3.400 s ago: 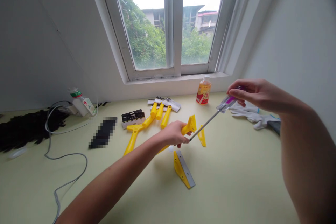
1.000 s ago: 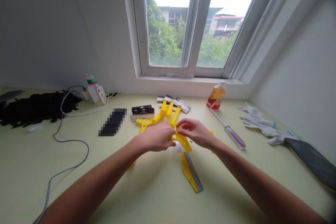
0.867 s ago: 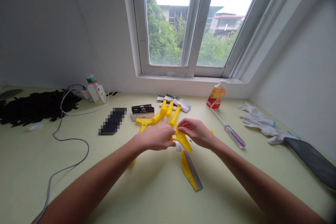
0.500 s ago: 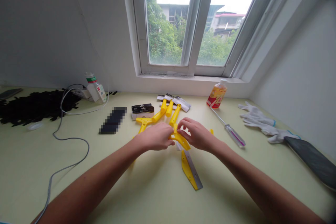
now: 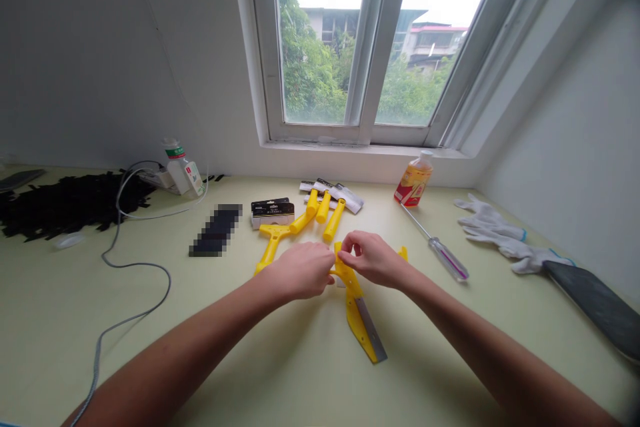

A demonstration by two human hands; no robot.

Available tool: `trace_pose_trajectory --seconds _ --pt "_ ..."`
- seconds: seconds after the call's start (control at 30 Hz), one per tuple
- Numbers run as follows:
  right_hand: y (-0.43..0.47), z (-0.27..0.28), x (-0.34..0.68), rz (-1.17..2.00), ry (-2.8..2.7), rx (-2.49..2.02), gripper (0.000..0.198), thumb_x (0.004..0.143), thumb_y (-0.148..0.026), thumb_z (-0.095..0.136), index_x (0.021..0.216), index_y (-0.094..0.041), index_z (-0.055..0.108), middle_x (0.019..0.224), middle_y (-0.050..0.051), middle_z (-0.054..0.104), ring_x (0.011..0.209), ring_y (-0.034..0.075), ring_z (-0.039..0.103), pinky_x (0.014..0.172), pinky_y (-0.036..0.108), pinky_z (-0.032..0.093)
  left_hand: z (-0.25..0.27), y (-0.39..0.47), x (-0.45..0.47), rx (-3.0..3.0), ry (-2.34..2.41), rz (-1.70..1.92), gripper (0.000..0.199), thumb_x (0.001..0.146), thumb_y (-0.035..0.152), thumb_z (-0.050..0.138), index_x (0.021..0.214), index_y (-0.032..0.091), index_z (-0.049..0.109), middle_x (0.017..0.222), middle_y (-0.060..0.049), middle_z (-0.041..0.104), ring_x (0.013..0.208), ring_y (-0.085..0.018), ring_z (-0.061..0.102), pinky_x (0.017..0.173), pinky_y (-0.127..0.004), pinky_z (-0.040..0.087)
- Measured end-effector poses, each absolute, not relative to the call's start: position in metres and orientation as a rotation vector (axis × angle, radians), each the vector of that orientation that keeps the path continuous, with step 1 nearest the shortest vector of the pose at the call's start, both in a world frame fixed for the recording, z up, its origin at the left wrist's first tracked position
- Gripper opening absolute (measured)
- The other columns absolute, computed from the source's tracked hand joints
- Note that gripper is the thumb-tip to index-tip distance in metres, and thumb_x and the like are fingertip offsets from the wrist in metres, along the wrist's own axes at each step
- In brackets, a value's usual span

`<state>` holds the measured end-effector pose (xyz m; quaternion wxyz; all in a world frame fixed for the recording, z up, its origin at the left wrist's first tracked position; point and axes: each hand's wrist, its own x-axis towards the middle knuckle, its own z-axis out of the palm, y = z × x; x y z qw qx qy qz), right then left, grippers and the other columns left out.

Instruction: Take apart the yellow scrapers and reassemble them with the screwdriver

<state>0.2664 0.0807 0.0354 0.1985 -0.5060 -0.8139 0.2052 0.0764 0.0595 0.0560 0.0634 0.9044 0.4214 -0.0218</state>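
- Gripped: one yellow scraper (image 5: pixel 349 279), the left hand (image 5: pixel 311 270) curled closed about it, over the middle of the table (image 5: pixel 280 380); its head pointed down and toward the wearer.
- Right hand (image 5: pixel 370 259): fingertips bunched at the scraper's upper part; whether they pinched anything could not be told from where I stood.
- Blade piece (image 5: pixel 357 328), yellow with a grey edge: on the table at the lower end of the scraper head, overlapped in view; contact uncertain.
- Second scraper (image 5: pixel 270 243), yellow: beyond the left forearm, which hid its lower part.
- Yellow piece (image 5: pixel 403 253): mostly screened by the right wrist.
- Screwdriver (image 5: pixel 447 260), clear-handled: right of the hands, well apart, tip near the foot of an orange bottle (image 5: pixel 413 180).
- Yellow handles (image 5: pixel 334 220), several: beyond the hands, with packets (image 5: pixel 350 199) at their far ends; black-and-white boxes (image 5: pixel 273 215) to their left.
- White gloves (image 5: pixel 520 253): far right, beside a dark slab (image 5: pixel 595 303).
- Left side: blurred dark block (image 5: pixel 215 231), grey cable (image 5: pixel 137 267) running behind the left forearm, white bottle (image 5: pixel 175 167), black heap (image 5: pixel 75 203).
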Motion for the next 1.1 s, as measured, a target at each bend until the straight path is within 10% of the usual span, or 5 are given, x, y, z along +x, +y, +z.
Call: trace_pose_trajectory --seconds 1.1 --pt "0.113 0.041 0.326 0.698 -2.517 -1.623 0.018 0.063 -0.012 0.057 0.072 -0.023 0.046 0.074 0.001 0.057 0.063 0.015 0.047 0.052 0.026 0.031 0.103 0.089 0.025 2.434 1.623 -0.05 0.039 0.085 0.054 0.05 0.073 0.019 0.06 0.075 -0.006 0.064 0.062 -0.019 0.06 0.049 -0.028 0.033"
